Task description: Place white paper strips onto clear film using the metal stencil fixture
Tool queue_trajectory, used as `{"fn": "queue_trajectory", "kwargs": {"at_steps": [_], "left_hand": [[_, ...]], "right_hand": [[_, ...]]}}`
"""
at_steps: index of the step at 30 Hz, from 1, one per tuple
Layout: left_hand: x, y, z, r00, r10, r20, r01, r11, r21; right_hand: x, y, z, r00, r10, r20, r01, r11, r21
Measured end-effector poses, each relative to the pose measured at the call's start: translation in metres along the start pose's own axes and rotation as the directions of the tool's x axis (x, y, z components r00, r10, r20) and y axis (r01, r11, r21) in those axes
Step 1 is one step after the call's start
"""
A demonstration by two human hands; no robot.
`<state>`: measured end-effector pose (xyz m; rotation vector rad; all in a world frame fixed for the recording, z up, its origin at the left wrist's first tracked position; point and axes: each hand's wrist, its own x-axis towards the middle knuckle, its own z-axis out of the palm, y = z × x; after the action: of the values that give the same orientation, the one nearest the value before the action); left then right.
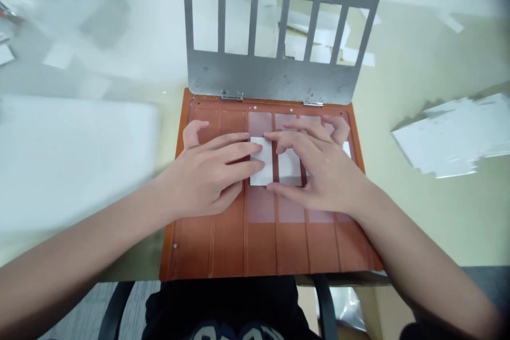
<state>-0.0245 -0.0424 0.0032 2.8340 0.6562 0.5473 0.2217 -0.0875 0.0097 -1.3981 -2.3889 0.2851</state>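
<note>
Closest to the camera, a dark printed shirt [225,311] fills the bottom edge between two black chair arms [115,311], and both bare forearms reach forward from there.

The left hand [203,172] lies flat and grips nothing. Its fingers [235,155] are slightly spread, and their tips rest on a white paper slip [261,162], while its thumb [195,133] sits apart from them on the orange board [207,252].

The right hand [321,172] arches just beside it, its fingers [303,135] fanned apart. Its index fingertip meets the top corner of the first slip, and its other fingers pass over a second white paper slip [289,167]. Its thumb [277,187] touches near that slip's lower edge. Neither hand pinches a slip.

Both slips lie side by side on pinkish strips [261,204], in separate channels of the ribbed board under the fingers. A sliver of a third white slip [347,149] shows past the right fingertips.

Beyond the fingers, a grey metal plate [285,77] with six rectangular windows stands tilted up from two hinges [232,95]. Right of the right hand, a loose pile of white paper [450,135] lies on the pale green table [422,223]; a blurred white sheet [71,159] lies left of the left hand.
</note>
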Motion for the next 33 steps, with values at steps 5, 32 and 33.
{"fn": "queue_trajectory", "kwargs": {"at_steps": [5,32,33], "left_hand": [[-0.001,-0.001,0.001,1.0,0.002,0.007,-0.002,1.0,-0.007],[0.002,0.005,-0.005,0.995,-0.063,0.075,0.064,0.998,-0.012],[0.003,0.004,-0.006,0.994,-0.061,0.096,0.063,0.998,-0.022]], "right_hand": [[0.0,0.0,0.0,1.0,-0.008,-0.005,0.008,1.0,-0.002],[-0.006,-0.012,0.0,0.989,-0.133,0.066,0.138,0.987,-0.076],[-0.006,-0.012,0.0,0.989,-0.14,0.048,0.144,0.987,-0.078]]}}
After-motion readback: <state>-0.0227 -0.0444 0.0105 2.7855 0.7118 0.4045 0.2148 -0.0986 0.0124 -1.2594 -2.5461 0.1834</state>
